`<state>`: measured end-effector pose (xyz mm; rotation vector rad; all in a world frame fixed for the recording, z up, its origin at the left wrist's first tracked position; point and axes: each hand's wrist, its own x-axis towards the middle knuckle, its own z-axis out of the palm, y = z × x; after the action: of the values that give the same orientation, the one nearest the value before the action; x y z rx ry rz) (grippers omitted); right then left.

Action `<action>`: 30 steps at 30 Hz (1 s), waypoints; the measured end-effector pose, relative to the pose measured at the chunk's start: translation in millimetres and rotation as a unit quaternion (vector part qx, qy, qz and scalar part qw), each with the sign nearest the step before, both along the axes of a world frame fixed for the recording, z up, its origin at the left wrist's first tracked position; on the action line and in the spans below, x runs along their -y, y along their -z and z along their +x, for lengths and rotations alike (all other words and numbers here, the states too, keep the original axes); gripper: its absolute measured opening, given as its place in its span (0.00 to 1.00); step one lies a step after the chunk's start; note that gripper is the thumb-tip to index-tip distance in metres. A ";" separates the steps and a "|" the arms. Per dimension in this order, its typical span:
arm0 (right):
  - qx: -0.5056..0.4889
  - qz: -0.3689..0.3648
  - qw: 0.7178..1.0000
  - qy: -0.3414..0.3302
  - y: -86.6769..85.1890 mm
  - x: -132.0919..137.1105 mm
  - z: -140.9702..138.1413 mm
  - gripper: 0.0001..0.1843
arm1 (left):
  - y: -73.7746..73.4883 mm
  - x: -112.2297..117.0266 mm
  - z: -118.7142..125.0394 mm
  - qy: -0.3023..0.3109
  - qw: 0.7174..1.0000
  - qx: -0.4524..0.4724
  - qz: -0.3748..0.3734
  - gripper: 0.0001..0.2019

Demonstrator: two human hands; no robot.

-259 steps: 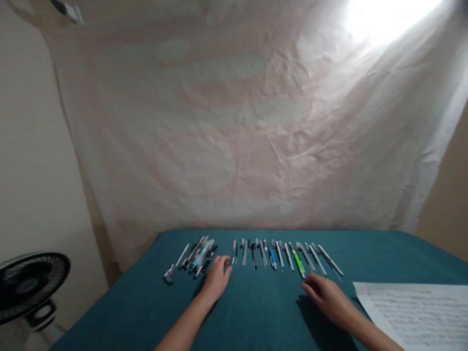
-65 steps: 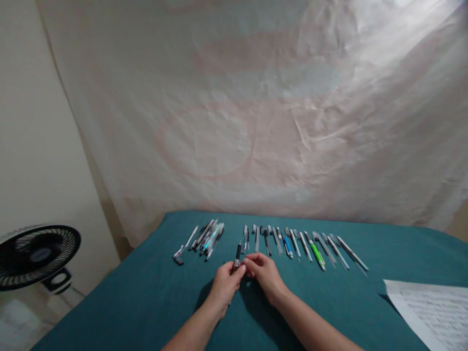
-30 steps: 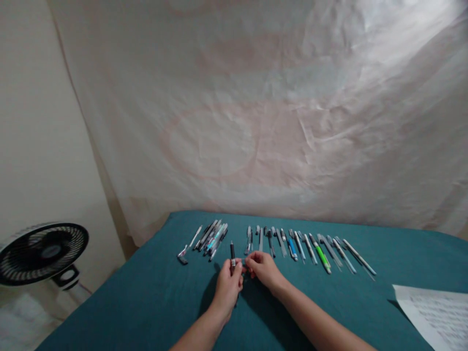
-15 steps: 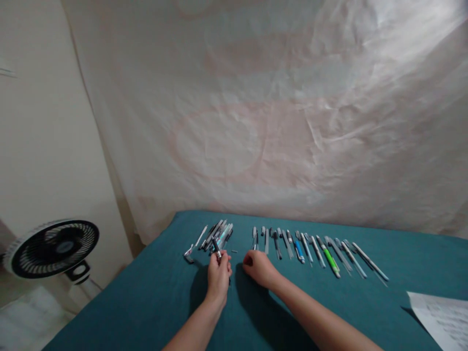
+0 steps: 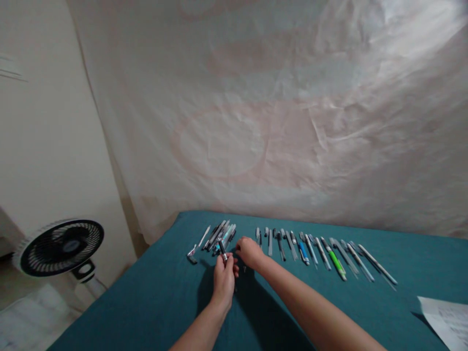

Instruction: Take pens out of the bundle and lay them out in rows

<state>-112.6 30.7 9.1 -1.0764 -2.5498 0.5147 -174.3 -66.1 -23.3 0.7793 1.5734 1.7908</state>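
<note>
My left hand (image 5: 224, 279) is closed round a black pen (image 5: 223, 248), whose dark end points up and away from me. Just right of it, my right hand (image 5: 250, 251) is low over the cloth with its fingers curled together; what they hold, if anything, is hidden. A thin small piece (image 5: 244, 268) shows below the right hand, too blurred to name. Beyond the left hand lies a bunch of pens (image 5: 219, 235). To its left are a slim white pen piece (image 5: 204, 236) and a clear-and-dark piece (image 5: 192, 255).
A row of spaced pens stretches to the right, among them a blue pen (image 5: 303, 253) and a green pen (image 5: 337, 265). Printed paper (image 5: 444, 319) lies at the right on the teal cloth (image 5: 146, 302). A black fan (image 5: 62, 248) stands beyond the left edge.
My right hand has moved left and slightly away from me, closer to the left hand, and covers the spot where a small piece lay. The left hand still holds the pen.
</note>
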 end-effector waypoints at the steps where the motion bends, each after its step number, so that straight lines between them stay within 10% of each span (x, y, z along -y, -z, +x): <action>1: 0.009 0.001 1.000 -0.006 0.7 0.5 -2.3 0.09 | 0.3 0.1 -0.2 0.001 1.000 -0.004 0.001 0.16; 30: -0.048 -0.036 0.997 0.037 11.8 36.5 65.6 0.11 | 3.7 1.3 7.8 0.047 0.986 -0.162 0.010 0.12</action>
<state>-47.0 -5.8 -2.7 -1.1390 -2.4150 0.6285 -166.5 -67.4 -27.0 1.1840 1.6891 1.6765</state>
